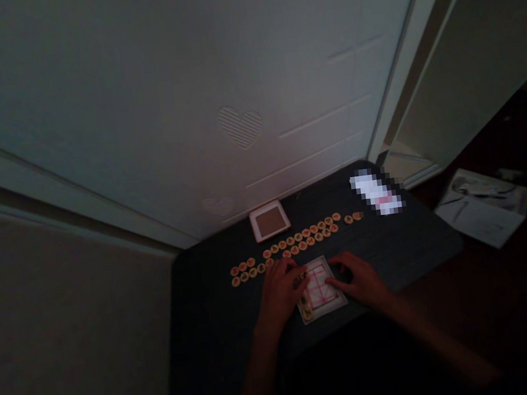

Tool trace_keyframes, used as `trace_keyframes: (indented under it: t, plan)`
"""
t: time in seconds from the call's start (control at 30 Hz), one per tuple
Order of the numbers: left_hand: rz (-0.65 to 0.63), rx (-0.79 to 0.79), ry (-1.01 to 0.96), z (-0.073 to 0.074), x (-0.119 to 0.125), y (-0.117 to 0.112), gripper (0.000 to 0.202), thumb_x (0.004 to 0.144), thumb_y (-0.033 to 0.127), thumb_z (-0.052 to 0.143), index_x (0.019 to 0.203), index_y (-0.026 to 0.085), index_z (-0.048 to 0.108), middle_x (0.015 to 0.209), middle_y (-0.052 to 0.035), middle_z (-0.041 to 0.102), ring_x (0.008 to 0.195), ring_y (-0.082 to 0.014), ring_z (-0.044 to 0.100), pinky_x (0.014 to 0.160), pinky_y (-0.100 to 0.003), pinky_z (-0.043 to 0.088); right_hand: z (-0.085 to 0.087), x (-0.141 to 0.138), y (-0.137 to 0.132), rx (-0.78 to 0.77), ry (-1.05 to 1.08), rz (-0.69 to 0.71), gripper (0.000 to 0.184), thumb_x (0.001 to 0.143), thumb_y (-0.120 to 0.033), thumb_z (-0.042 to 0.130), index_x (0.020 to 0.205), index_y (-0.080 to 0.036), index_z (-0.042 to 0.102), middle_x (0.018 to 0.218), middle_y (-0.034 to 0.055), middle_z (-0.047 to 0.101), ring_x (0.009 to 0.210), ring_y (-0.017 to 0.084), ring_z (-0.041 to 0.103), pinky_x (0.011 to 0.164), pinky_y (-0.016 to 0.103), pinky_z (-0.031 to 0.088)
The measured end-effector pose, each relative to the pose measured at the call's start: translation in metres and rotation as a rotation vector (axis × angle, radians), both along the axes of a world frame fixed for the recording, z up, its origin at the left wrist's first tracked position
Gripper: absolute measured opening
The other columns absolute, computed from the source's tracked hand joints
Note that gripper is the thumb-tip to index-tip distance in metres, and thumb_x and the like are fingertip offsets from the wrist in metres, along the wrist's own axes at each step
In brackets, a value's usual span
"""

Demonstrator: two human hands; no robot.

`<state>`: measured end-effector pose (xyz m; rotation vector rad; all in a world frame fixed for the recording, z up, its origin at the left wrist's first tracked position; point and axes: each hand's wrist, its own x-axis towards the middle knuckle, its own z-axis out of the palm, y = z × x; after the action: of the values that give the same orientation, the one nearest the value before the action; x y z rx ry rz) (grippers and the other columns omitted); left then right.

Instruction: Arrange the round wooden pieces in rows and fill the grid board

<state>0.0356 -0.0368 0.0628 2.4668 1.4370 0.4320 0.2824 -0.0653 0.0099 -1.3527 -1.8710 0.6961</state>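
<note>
The person's two hands work at a small white box at the near edge of the dark bench, roughly mid-width. Inside it lies a folded white board printed with red grid lines, and along the box's left side sit a few round pieces, partly hidden by fingers. The left hand is bent over the left rim, its thumb and fingertips near those pieces; I cannot tell whether it is clamped on one of them. The right hand is at the right side, forefinger by the far right corner and thumb at the board's right edge, finger and thumb apart; whether they grip the rim cannot be told. Beyond the box, more round pieces form two rows running from left to far right, some marked red and some dark: a far row and a near row, each with a gap toward the left. Two pieces lie apart from the rows, at the right. A shallow tray with a brown panel inside stands on the far side, close to a white panel with raised hearts. At the far right of the bench is a bright pixelated item, its details obscured. Well to the right, beyond the bench, is a white carton.
</note>
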Motion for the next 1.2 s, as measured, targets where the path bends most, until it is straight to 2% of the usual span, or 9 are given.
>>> trace_keyframes:
  t: [0.33,0.6,0.8,1.0,1.2]
  plan:
    - [0.029,-0.001,-0.035,-0.004,0.000,0.000,0.019,0.087,0.029,0.071,0.106,0.027,0.070,0.113,-0.0049,0.064,0.110,-0.0255,0.059,0.103,-0.048,0.044,0.004,0.000,0.000,-0.004,-0.010,-0.001,0.031,0.089,-0.040,0.070,0.115,-0.025,0.063,0.094,0.0029,0.065,0.078,0.018,0.062,0.072,0.031,0.052]
    - [0.042,0.011,-0.040,0.004,0.006,0.000,0.021,0.086,0.030,0.071,0.106,0.027,0.067,0.122,-0.0048,0.064,0.116,-0.0275,0.055,0.105,-0.049,0.041,0.001,0.000,0.000,0.004,-0.003,-0.008,0.032,0.087,-0.040,0.071,0.115,-0.026,0.063,0.096,0.0035,0.067,0.079,0.019,0.063,0.073,0.032,0.053]
    - [0.061,-0.002,-0.014,0.003,0.012,0.001,0.023,0.086,0.031,0.070,0.107,0.026,0.064,0.108,-0.0040,0.069,0.109,-0.0271,0.057,0.105,-0.049,0.038,0.002,-0.001,0.000,-0.002,-0.006,-0.003,0.031,0.089,-0.040,0.070,0.115,-0.025,0.063,0.094,0.0035,0.065,0.078,0.018,0.062,0.072,0.031,0.052]
    - [0.064,-0.018,-0.013,0.000,0.010,0.001,0.015,0.089,0.030,0.067,0.104,0.026,0.065,0.106,-0.0038,0.070,0.107,-0.0267,0.058,0.106,-0.050,0.036,0.001,0.000,0.000,-0.001,-0.001,-0.009,0.031,0.088,-0.039,0.069,0.116,-0.025,0.063,0.095,0.0034,0.065,0.076,0.018,0.062,0.071,0.031,0.052]
    - [0.064,-0.010,-0.045,-0.001,0.009,0.001,0.018,0.088,0.031,0.069,0.105,0.026,0.064,0.103,-0.0026,0.071,0.104,-0.0262,0.059,0.102,-0.048,0.039,0.003,-0.001,0.000,0.000,-0.008,-0.012,0.031,0.088,-0.040,0.069,0.115,-0.025,0.063,0.094,0.0039,0.066,0.078,0.019,0.063,0.072,0.032,0.053]
